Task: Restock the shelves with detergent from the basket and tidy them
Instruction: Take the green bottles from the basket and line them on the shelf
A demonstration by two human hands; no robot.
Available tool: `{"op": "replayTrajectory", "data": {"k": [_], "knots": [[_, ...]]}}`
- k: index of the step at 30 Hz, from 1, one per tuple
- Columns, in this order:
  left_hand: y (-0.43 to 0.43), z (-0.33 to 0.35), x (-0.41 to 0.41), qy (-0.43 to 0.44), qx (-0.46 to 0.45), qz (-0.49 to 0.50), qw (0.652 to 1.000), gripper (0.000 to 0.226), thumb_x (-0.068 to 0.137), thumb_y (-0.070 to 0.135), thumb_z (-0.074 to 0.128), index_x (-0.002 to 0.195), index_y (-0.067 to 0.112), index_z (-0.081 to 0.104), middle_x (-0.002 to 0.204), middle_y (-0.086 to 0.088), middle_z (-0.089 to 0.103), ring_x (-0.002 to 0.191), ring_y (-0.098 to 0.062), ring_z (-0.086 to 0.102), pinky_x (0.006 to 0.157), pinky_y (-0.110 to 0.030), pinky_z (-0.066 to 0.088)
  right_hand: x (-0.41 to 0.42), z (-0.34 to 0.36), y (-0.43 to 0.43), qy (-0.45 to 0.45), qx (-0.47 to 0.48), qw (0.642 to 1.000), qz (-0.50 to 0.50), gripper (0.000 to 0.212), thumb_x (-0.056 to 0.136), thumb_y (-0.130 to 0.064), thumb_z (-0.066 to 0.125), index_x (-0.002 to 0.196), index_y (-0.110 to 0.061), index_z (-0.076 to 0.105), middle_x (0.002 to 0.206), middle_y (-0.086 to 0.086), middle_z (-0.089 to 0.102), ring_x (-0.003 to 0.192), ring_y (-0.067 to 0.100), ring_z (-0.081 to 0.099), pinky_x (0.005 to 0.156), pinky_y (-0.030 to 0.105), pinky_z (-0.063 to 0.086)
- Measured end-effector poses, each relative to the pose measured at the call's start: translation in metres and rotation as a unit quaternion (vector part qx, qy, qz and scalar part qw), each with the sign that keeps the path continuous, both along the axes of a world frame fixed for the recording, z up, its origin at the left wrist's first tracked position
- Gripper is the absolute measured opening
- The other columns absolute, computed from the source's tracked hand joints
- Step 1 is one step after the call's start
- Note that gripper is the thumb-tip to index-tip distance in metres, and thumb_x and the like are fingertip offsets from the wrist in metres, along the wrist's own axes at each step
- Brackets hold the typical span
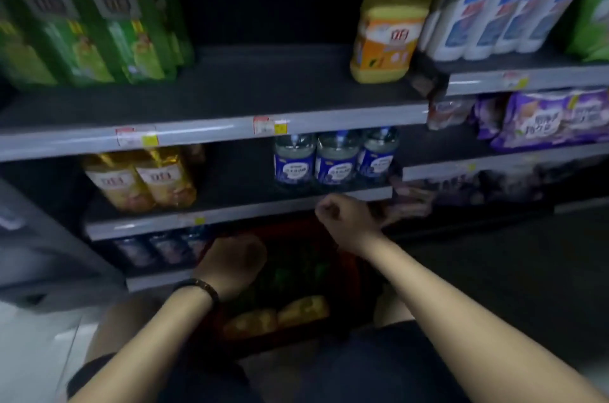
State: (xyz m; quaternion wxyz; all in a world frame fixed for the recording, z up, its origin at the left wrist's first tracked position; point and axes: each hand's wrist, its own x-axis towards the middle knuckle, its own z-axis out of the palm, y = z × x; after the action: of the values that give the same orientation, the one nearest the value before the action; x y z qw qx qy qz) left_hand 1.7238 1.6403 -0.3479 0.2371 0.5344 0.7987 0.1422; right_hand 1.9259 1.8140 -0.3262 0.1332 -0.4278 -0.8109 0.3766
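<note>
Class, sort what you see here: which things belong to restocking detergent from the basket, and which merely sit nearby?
Belongs to the job: red basket, yellow bottles inside it, half-bare shelf, yellow jug, green packs, left hand, right hand.
Merely nearby: purple packs, grey unit on the left.

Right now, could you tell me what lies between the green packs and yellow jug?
Nothing: the shelf is bare between the green packs and yellow jug, head view.

Shelves [263, 89] with probable detergent bottles [329, 160]
</note>
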Motion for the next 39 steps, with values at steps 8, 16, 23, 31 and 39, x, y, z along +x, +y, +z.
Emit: {"op": "replayTrajectory", "data": {"k": [8, 16, 23, 31, 39], "knots": [[-0.014, -0.084, -0.003, -0.064, -0.071, 0.010, 0.995, 0.023, 0.104, 0.033, 0.061, 0.117, 0.019, 0.072, 0.114, -0.004, 0.073, 0.109, -0.027, 0.069, 0.082, -0.030, 0.046, 0.006, -0.133, -0.022, -0.159, -0.135, 0.977, 0.036, 0.017, 0.103, -0.033, 0.065, 0.103, -0.017, 0.072, 0.103, -0.001, 0.070, 0.096, 0.018, 0.067, 0.085, 0.040, 0.059], [-0.018, -0.122, -0.011, -0.115, -0.178, 0.001, 0.977, 0.027, 0.104, 0.033, 0.060, 0.125, 0.019, 0.071, 0.125, -0.007, 0.072, 0.116, -0.026, 0.067, 0.096, -0.035, 0.055, -0.031, -0.250, -0.030, -0.304, -0.223, 0.916, 0.135, 0.022, 0.099, -0.012, 0.060, 0.116, -0.023, 0.067, 0.119, 0.004, 0.061, 0.107, 0.027, 0.063, 0.091, 0.037, 0.054], [-0.013, -0.119, -0.006, -0.179, -0.202, -0.018, 0.963, 0.029, 0.106, 0.032, 0.059, 0.135, 0.026, 0.064, 0.132, -0.001, 0.066, 0.116, -0.020, 0.065, 0.091, -0.027, 0.053, -0.038, -0.285, -0.054, -0.356, -0.131, 0.894, 0.239, 0.040, 0.102, -0.028, 0.051, 0.139, -0.019, 0.064, 0.142, 0.016, 0.054, 0.125, 0.037, 0.054, 0.112, 0.049, 0.046], [-0.011, -0.120, -0.005, -0.188, -0.224, -0.014, 0.956, 0.043, 0.107, 0.036, 0.058, 0.149, 0.028, 0.055, 0.147, -0.005, 0.060, 0.129, -0.024, 0.062, 0.101, -0.029, 0.049, -0.041, -0.303, -0.050, -0.414, -0.118, 0.876, 0.217, 0.051, 0.098, -0.051, 0.055, 0.148, -0.044, 0.051, 0.160, 0.011, 0.037, 0.149, 0.039, 0.032, 0.123, 0.058, 0.028], [-0.020, -0.124, -0.002, -0.164, -0.217, -0.014, 0.962, 0.040, 0.105, 0.039, 0.060, 0.143, 0.028, 0.058, 0.140, -0.003, 0.063, 0.124, -0.021, 0.063, 0.101, -0.032, 0.052, -0.035, -0.264, -0.027, -0.294, -0.151, 0.938, 0.104, 0.059, 0.092, -0.037, 0.080, 0.134, -0.003, 0.059, 0.135, 0.014, 0.059, 0.126, 0.035, 0.060, 0.090, 0.026, 0.040]]}}
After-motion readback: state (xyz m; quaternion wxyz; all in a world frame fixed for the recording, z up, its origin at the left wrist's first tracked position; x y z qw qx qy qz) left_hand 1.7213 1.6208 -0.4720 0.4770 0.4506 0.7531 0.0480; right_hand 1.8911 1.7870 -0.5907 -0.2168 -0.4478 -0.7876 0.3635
